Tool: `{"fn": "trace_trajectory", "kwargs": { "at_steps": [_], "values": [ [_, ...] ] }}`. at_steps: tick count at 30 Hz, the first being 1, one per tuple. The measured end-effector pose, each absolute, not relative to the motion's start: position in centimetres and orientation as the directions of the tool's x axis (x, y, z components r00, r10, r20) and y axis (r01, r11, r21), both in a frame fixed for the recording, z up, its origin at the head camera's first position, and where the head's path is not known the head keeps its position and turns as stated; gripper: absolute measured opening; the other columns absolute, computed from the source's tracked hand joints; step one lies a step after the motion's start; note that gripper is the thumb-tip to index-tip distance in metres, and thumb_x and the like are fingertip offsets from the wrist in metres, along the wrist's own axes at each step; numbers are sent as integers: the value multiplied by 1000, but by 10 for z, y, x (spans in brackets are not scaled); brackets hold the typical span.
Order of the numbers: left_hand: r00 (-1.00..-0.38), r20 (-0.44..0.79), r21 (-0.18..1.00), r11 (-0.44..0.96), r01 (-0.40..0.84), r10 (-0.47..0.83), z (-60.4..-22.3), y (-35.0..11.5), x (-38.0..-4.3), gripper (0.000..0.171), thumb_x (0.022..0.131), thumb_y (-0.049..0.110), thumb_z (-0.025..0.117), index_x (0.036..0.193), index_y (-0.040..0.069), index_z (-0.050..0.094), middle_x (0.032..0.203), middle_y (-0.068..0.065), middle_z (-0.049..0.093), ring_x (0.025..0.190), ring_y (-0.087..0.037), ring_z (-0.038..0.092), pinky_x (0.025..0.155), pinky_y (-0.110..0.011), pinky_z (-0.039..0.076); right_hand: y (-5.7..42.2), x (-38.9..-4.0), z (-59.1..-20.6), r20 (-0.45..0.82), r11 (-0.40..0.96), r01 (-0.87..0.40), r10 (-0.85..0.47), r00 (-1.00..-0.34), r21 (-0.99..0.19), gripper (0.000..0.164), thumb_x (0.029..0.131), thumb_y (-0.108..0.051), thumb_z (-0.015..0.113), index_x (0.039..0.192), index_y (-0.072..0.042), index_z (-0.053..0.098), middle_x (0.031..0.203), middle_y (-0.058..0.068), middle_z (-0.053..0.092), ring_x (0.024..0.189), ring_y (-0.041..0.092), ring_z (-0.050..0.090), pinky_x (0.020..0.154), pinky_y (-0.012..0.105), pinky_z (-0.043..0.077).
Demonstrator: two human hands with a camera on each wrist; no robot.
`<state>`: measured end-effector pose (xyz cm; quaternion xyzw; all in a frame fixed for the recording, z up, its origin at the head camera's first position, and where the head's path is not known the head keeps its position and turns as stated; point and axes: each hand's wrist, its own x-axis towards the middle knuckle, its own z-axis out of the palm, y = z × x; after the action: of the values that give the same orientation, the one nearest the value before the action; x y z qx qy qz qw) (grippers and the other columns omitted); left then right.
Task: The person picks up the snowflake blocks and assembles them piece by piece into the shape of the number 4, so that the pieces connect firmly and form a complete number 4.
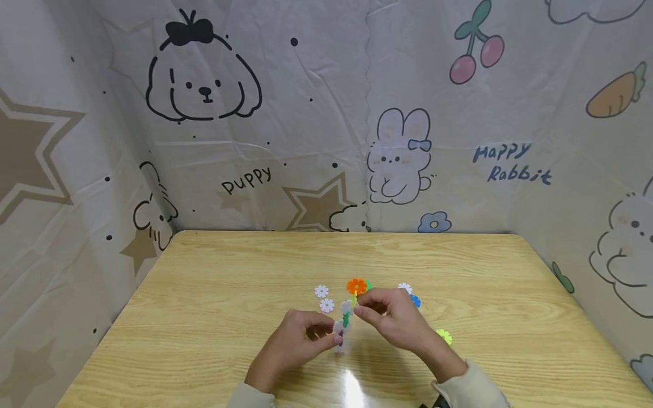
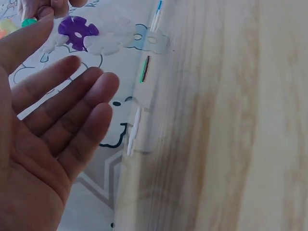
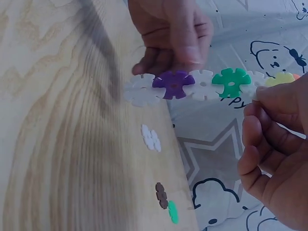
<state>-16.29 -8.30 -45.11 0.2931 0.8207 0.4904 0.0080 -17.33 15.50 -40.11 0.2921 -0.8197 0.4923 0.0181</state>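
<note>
A chain of flower-shaped interlocking discs hangs above the table between the two hands. From its near end run a white disc (image 3: 143, 90), a purple disc (image 3: 173, 84), another white, a green disc (image 3: 232, 83), a third white, a yellow disc (image 3: 280, 78) and an orange disc (image 1: 356, 286). My right hand (image 1: 397, 318) pinches the chain near the yellow disc, between thumb and forefinger. Beside the purple end is my left hand (image 1: 302, 339), its fingers (image 2: 91, 113) loosely extended and spread from the thumb, gripping nothing.
Two white discs (image 1: 323, 298) lie left of the chain. A brown disc (image 3: 161, 196) and a green disc (image 3: 173, 212) lie together on the wooden table (image 1: 204, 317). Further right are a white disc (image 1: 405, 288), a blue disc (image 1: 415, 300) and a yellow-green disc (image 1: 444, 336). A printed curtain (image 1: 306, 130) surrounds the table.
</note>
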Motion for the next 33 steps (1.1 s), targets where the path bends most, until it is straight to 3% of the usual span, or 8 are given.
{"fn": "trace_trajectory", "kwargs": {
  "at_steps": [9,16,25,33],
  "values": [
    [-816,180,851,329,409,550,-455,-79,-161,9,86,15,81,87,6,76,76,9,69,64,-4,62,60,-23,53,156,-176,-397,330,341,-519,-479,-813,-784,7,94,-8,69,90,-8,75,85,0,71,68,11,63,60,31,54],
    [-818,153,845,356,399,554,-456,-74,-161,9,90,11,75,82,8,77,74,10,70,65,-2,63,61,-22,53,154,-177,-394,327,326,-521,-495,-805,-789,7,95,-11,69,92,-11,76,85,-4,70,69,13,64,61,32,54],
    [-819,170,821,381,426,549,-454,-72,-161,7,89,7,74,82,5,77,75,11,71,67,1,63,62,-20,53,150,-177,-390,333,306,-531,-514,-791,-790,8,95,-11,69,95,-9,76,88,-1,72,73,11,65,65,31,56],
    [-815,246,817,341,466,524,-459,-78,-161,5,88,4,75,87,3,79,81,2,74,71,0,65,64,-20,54,145,-180,-389,363,294,-568,-530,-766,-769,8,95,-13,69,95,-11,76,86,-2,71,72,10,63,62,31,55]
  ]
}}
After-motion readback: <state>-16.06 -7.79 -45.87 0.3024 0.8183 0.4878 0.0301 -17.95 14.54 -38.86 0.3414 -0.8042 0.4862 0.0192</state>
